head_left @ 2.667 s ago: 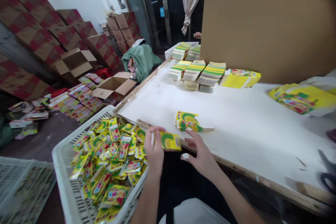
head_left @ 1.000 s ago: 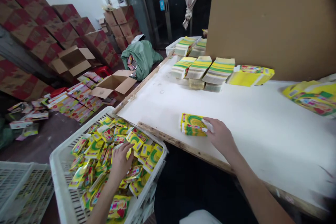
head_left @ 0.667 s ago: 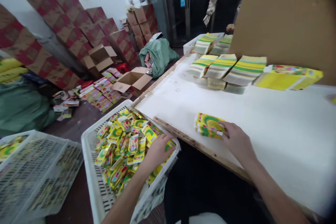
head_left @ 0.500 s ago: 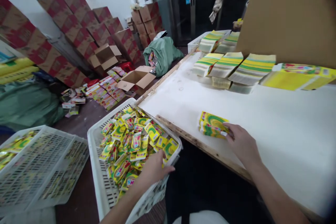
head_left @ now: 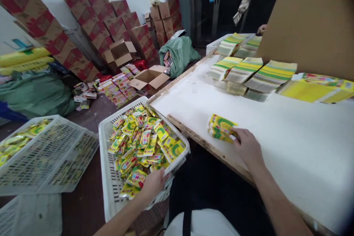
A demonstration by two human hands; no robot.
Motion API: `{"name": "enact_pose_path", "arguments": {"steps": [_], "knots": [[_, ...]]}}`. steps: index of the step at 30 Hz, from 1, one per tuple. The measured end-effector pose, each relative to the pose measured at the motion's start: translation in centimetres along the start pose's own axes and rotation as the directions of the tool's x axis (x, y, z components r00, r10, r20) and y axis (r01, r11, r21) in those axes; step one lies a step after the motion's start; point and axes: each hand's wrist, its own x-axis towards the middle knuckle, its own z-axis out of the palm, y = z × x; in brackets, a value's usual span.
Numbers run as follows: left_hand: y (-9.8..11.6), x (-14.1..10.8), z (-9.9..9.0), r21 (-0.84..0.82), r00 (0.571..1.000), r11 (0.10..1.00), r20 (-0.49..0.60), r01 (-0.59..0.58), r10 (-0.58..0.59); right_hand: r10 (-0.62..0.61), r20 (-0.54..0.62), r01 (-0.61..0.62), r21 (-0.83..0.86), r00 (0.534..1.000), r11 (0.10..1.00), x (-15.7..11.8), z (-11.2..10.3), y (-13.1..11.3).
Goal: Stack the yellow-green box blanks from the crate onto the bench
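Observation:
Several yellow-and-green snack packets (head_left: 220, 127) are bunched in my right hand (head_left: 247, 146), its fingers closed on their right end, low over the white tabletop near the front edge. My left hand (head_left: 153, 184) is at the near right rim of a white plastic basket (head_left: 104, 162), its fingers curled at the rim and partly hidden. Loose packets of the same kind (head_left: 145, 138) fill this basket in a heap. The basket stands against the table's left corner.
Fanned stacks of yellow-green printed packaging (head_left: 272, 75) line the far side of the white table (head_left: 190, 99), before a tall cardboard sheet (head_left: 309, 22). A second basket (head_left: 49, 155) is at left. Cartons (head_left: 91, 18), an open box (head_left: 151, 79) and green sacks (head_left: 179, 55) occupy the floor behind.
My left hand has drawn back from over the packets to the basket's near rim. My right hand still holds its packets, slightly shifted left. The view has turned a little left.

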Motion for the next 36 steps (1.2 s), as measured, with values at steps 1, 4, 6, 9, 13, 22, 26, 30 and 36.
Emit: {"name": "enact_pose_path", "arguments": {"steps": [1, 4, 6, 9, 13, 22, 26, 30, 36], "knots": [[-0.2, -0.1, -0.2, -0.003, 1.000, 1.000, 0.008, -0.013, 0.013, -0.002, 0.005, 0.002, 0.006, 1.000, 1.000, 0.0, 0.0, 0.1], [-1.4, 0.5, -1.3, -0.009, 1.000, 1.000, 0.012, -0.019, 0.019, 0.001, 0.014, -0.001, 0.010, 1.000, 1.000, 0.0, 0.0, 0.0], [-2.3, 1.6, -2.2, -0.008, 1.000, 1.000, -0.012, 0.021, -0.022, 0.005, 0.014, -0.005, 0.007, 1.000, 1.000, 0.0, -0.2, -0.1], [-3.3, 2.8, -2.9, -0.010, 0.995, 0.997, -0.060, 0.074, -0.075, -0.002, 0.029, 0.002, 0.007, 1.000, 1.000, -0.1, -0.5, -0.1], [-3.9, 3.2, -3.2, -0.008, 0.992, 0.996, -0.083, 0.092, -0.092, -0.027, 0.030, 0.026, 0.036, 0.999, 0.999, -0.2, -0.5, 0.2], [-2.9, 2.4, -2.4, -0.022, 0.986, 0.991, -0.101, 0.135, -0.136, -0.028, 0.015, 0.027, 0.027, 1.000, 0.999, -0.2, -0.5, 0.2], [-3.2, 2.5, -2.6, -0.034, 0.993, 0.994, -0.060, 0.104, -0.106, -0.022, 0.001, 0.022, 0.066, 1.000, 0.998, -0.2, -0.3, 0.4], [-4.3, 3.4, -3.8, -0.050, 0.988, 0.991, -0.089, 0.126, -0.130, -0.023, 0.002, 0.023, 0.065, 1.000, 0.998, -0.2, -0.2, 0.7], [-4.4, 4.0, -4.1, -0.062, 0.986, 0.988, -0.090, 0.138, -0.143, -0.020, -0.001, 0.020, 0.074, 1.000, 0.997, -0.1, -0.3, 0.7]]}}
